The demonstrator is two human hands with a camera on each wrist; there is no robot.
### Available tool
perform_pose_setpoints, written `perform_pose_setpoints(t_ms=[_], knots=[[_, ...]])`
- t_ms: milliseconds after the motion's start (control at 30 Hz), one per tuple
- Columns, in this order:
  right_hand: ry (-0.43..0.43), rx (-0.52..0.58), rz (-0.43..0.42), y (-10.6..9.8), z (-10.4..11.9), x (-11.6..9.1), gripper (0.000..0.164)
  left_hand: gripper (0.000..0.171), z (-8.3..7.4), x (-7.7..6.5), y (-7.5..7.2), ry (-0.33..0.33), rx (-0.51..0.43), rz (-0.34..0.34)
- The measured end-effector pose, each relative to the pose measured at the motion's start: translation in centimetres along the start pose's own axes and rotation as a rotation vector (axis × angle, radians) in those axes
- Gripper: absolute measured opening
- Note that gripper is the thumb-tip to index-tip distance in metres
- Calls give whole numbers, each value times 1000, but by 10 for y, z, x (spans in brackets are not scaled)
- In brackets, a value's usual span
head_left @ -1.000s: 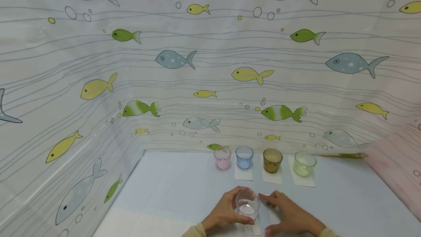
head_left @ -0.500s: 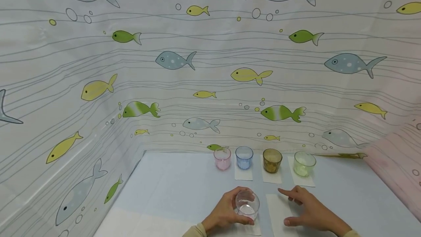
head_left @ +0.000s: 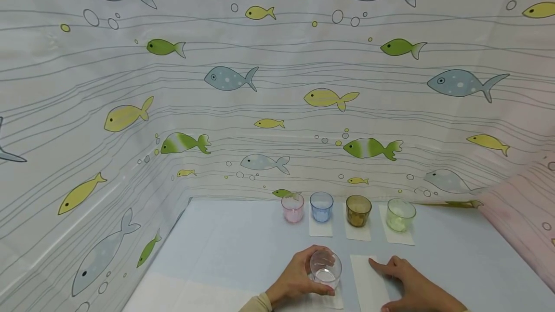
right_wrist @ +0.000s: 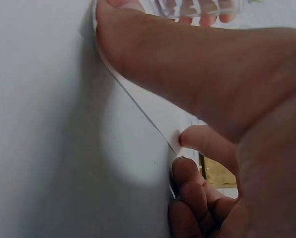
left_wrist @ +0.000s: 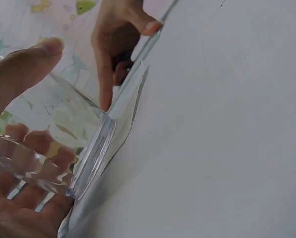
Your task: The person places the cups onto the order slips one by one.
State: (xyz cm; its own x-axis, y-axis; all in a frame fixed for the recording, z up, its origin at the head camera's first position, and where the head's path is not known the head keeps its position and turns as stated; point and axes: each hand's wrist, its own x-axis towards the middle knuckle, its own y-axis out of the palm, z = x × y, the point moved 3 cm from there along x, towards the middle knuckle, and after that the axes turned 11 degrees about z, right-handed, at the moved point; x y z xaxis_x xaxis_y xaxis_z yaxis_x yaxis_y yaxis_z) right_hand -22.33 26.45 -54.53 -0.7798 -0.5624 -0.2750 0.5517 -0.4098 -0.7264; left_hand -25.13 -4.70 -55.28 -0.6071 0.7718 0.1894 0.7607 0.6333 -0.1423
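Observation:
In the head view my left hand [head_left: 297,273] holds a clear glass tumbler [head_left: 325,273], thumb on the near side and fingers round the far side. The tumbler stands upright over a white paper strip [head_left: 336,301]. To its right lies another white paper strip [head_left: 365,280]. My right hand [head_left: 409,283] rests at that strip, its index fingertip touching the paper toward the far end and the thumb low by the near right edge. In the right wrist view the other fingers of the right hand [right_wrist: 197,74] are curled under, beside the paper's edge [right_wrist: 143,109].
Along the back stand a pink glass [head_left: 293,211], a blue glass [head_left: 322,208], a brown glass [head_left: 358,212] and a green glass [head_left: 401,216]. White strips lie under the blue, brown and green ones. A fish-patterned curtain [head_left: 269,95] encloses the pale table [head_left: 225,244].
My right hand has moved from beside the clear tumbler to the right, uncovering the paper strip, then down onto it. My left hand and the tumbler have stayed put.

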Motion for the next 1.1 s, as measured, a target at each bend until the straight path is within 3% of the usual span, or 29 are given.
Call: perform_pose_setpoints(t_ms=[367, 867, 1100], knots=[[-45, -40, -17, 2, 0, 3, 101, 68, 2, -2, 2, -37, 19, -5], [62, -8, 14, -2, 3, 4, 92, 69, 0, -2, 2, -63, 86, 9], [121, 67, 4, -3, 6, 7, 97, 82, -1, -2, 1, -74, 172, 24]])
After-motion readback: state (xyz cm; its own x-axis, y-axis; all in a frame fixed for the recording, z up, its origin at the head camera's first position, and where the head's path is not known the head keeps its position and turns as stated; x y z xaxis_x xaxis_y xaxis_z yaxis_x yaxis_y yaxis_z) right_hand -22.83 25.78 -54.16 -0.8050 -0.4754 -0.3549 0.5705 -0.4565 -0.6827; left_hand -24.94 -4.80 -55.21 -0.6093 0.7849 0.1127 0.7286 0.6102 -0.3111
